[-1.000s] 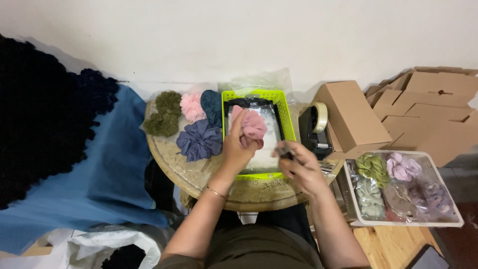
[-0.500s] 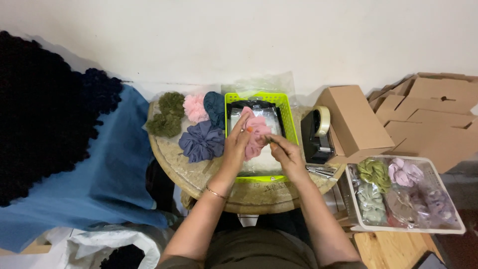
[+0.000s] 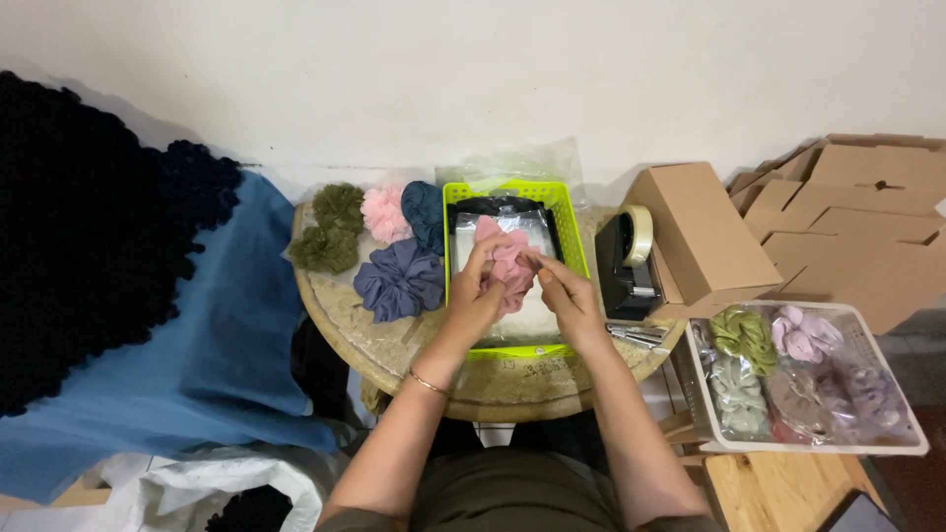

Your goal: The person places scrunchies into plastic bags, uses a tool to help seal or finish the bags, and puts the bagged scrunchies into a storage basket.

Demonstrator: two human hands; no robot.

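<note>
Right hand (image 3: 570, 296) now moved in from the tabletop (image 3: 394, 340) edge, joining left hand (image 3: 478, 294), both grasping the pink scrunchie (image 3: 508, 258) over the green basket (image 3: 507, 190) at frame centre.

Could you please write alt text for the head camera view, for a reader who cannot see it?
Seen from above, a person's left hand and right hand hold a pink scrunchie over a lime-green basket on a round table. More scrunchies lie to the left; a tape dispenser and cardboard boxes sit to the right.
</note>
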